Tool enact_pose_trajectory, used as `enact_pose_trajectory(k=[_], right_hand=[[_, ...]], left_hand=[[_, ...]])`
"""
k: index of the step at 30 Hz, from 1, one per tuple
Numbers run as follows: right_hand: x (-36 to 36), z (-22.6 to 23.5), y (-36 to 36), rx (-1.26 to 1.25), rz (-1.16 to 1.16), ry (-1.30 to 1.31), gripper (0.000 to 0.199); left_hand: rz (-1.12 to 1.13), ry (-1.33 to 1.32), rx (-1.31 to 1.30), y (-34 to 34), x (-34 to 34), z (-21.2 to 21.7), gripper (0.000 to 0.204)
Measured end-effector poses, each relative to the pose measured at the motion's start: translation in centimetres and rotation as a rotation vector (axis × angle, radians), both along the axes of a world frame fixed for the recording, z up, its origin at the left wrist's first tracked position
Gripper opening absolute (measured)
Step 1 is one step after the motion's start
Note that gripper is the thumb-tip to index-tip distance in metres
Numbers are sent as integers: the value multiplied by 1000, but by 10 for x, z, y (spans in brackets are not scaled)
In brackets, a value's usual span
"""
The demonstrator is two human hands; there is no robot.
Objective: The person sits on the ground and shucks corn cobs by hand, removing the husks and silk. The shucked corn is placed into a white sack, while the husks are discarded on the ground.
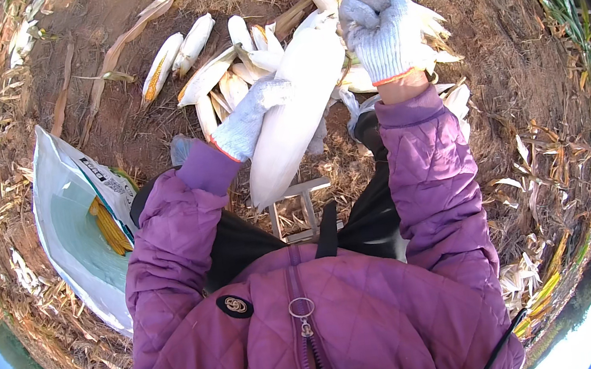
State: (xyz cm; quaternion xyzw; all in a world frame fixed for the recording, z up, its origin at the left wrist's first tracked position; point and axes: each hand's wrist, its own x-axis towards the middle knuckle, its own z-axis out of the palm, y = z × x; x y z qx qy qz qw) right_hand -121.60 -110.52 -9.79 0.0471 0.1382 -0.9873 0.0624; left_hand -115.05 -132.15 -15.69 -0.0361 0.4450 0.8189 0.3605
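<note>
sack (64, 215): white, open, lying left on ground, husked yellow cobs inside
pile (219, 60): unhusked ears on dirt, ahead
ear (294, 114): big, pale husk, held up before chest; stiff, fairly heavy, dry husk slippery; best gripped mid-body and at tip
right hand (379, 24): gloved, clenched on husk tip
left hand (253, 115): gloved, grasping ear's side

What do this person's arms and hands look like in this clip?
Both arms are in purple quilted jacket sleeves with diamond stitching. The left hand and right hand each wear a whitish-grey knitted work glove with an orange-trimmed cuff. No bare fingers, watch or other markings show.
</note>
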Motion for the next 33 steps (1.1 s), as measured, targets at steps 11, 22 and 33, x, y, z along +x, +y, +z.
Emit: enact_pose_trajectory(k=[11,22,33], right_hand=[[46,-22,-6,2441,525,826,48],[53,-5,-74,1696,508,439,75],[54,0,-65,1691,306,491,45]], left_hand=[[493,569,-225,-47,-65,10,65],[536,106,241,-32,-65,21,54],[611,-38,355,-38,-61,12,47]])
